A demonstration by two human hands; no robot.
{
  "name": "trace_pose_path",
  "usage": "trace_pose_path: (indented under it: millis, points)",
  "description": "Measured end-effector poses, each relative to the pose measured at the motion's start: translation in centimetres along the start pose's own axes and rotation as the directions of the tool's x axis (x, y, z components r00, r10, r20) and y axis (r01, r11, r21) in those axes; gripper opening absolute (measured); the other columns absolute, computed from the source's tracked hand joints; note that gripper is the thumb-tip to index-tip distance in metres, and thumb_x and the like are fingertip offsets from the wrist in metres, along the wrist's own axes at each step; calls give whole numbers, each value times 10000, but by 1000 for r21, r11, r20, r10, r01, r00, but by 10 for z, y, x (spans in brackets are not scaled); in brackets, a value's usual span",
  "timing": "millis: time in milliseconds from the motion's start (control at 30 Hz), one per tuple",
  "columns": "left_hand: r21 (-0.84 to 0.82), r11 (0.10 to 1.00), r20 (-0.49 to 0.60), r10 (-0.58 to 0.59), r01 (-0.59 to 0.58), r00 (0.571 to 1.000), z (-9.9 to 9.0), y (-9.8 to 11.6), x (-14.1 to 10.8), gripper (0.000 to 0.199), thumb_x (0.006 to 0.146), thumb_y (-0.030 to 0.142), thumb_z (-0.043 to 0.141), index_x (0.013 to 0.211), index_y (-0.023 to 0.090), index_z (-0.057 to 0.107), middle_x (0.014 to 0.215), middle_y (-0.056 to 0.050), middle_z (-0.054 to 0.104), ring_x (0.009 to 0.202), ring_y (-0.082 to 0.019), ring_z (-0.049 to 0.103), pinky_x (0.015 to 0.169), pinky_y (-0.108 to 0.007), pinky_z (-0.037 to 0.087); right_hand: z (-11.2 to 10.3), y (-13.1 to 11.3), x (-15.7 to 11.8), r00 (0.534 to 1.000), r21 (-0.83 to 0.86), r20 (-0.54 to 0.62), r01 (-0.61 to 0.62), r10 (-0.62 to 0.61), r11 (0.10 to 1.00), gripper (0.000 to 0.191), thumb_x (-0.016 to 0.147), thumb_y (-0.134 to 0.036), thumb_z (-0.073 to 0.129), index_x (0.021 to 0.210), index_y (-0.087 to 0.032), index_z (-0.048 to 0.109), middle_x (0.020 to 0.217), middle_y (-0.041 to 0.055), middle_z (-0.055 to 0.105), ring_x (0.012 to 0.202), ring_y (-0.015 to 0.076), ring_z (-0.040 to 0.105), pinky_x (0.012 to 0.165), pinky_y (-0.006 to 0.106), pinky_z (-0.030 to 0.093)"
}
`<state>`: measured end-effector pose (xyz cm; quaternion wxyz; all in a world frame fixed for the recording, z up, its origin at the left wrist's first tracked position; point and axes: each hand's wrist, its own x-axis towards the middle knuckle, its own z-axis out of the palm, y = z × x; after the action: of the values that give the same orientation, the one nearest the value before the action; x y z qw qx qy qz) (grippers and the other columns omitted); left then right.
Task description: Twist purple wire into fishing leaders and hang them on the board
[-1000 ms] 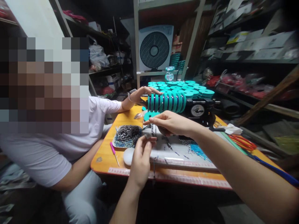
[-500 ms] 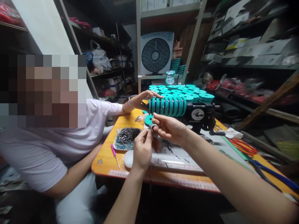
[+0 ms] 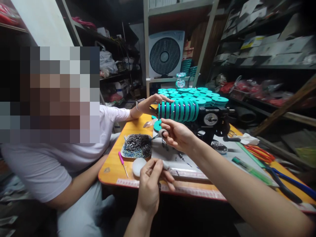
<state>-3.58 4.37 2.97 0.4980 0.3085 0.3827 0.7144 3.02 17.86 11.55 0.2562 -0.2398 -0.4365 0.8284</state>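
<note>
My left hand is over the table's front edge, thumb pressed to its forefinger; what lies in the pinch is too small to name. A grey wrap covers one of its fingers. My right hand hangs above the grey work surface, its fingers curled, with another grey wrap round a finger; whether it holds something small I cannot make out. Just behind it stands a row of teal spools on a black winding machine. A flat teal spool lies beside my right fingertips.
A tray of dark small parts, a round white lid and a pink screwdriver are at the left. Another person's hand touches the spools. Pliers and a green-handled tool lie right.
My left hand has moved down and away from my right hand, towards the table's front edge. My right hand has stayed nearly in place. The view has shifted slightly.
</note>
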Motion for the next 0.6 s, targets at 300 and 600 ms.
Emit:
trace_pose_path:
  millis: [300,600]
  points:
    - [-121,988,-91,-108,97,990,0,-12,-31,289,831,381,678,703,149,565,494,5,627,372,-93,554,387,-158,410,-3,0,1,1000,2,18,-1,1,1000,430,1026,-277,290,607,-202,353,434,-28,550,226,46,412,220,105,275]
    - [-200,967,-109,-180,156,978,-1,-22,-38,278,892,366,590,731,139,579,517,-20,651,358,-117,573,387,-178,413,-7,0,0,999,-32,46,11,-10,999,449,1034,-288,264,603,-199,355,443,-19,554,234,42,417,229,100,276]
